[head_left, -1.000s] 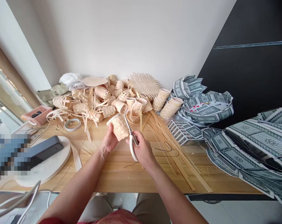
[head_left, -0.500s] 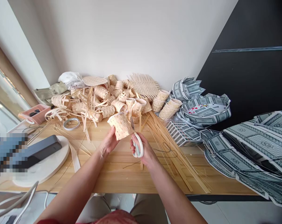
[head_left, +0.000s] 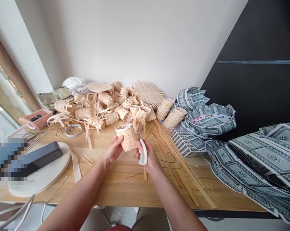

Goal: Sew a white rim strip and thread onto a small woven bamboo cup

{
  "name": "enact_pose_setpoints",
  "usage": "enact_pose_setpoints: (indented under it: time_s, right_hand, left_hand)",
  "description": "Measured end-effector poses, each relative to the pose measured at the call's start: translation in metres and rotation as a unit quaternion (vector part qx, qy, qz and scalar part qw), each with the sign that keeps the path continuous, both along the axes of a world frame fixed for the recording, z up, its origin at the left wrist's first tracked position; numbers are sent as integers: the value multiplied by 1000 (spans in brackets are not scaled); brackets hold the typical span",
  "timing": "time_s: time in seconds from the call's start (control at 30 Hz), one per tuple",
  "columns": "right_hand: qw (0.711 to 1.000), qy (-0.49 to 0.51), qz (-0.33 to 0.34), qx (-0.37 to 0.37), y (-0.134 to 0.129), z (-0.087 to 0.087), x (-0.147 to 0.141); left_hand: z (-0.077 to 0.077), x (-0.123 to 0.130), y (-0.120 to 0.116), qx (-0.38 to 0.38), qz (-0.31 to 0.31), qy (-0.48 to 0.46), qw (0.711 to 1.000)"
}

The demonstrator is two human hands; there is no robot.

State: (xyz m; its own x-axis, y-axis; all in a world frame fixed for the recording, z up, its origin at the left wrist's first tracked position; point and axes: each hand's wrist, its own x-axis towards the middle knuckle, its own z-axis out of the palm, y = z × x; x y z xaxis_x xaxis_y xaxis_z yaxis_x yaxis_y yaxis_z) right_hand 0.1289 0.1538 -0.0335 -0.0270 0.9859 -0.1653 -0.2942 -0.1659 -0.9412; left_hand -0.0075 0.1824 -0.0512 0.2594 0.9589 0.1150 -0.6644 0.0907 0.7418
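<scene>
A small woven basket (head_left: 127, 138) with a pale rim is gripped by my left hand (head_left: 113, 150), its fingers around the left side. My right hand (head_left: 147, 155) has its fingers in the handles of white-handled scissors (head_left: 143, 152). The scissor blades point up, just right of the basket, and look nearly closed. The basket leans slightly, with its open top facing up and away. My right fingertips are close to its lower right edge; whether they touch it cannot be made out.
Behind lies a heap of woven tubes (head_left: 106, 98) and loose strips. Long thin strips (head_left: 183, 160) cross the wooden table (head_left: 120, 195) at right. Folded-card bowls (head_left: 209, 120) stand farther right. A tape roll (head_left: 73, 130), pink tray (head_left: 36, 119) and round white board (head_left: 46, 179) are left.
The basket has turned more upright and moved slightly right in my left hand. The scissors have turned a little more upright beside it. The whole view has shifted slightly.
</scene>
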Motion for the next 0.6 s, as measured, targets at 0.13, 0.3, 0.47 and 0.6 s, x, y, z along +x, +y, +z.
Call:
enact_pose_setpoints:
  time_s: [0.13,0.3,0.47,0.6]
  right_hand:
    - [1000,6,12,2,4,-2,4]
    - [1000,10,11,19,4,-1,6]
    - [999,-8,31,41,3,-4,4]
    - [998,-25,45,45,6,-10,1]
  left_hand:
    - [-1,-3,4,8,31,28,999]
    - [-8,-7,12,-3,131,91,987]
    - [-12,-4,14,0,163,137,977]
    - [-12,-2,11,30,117,156,980]
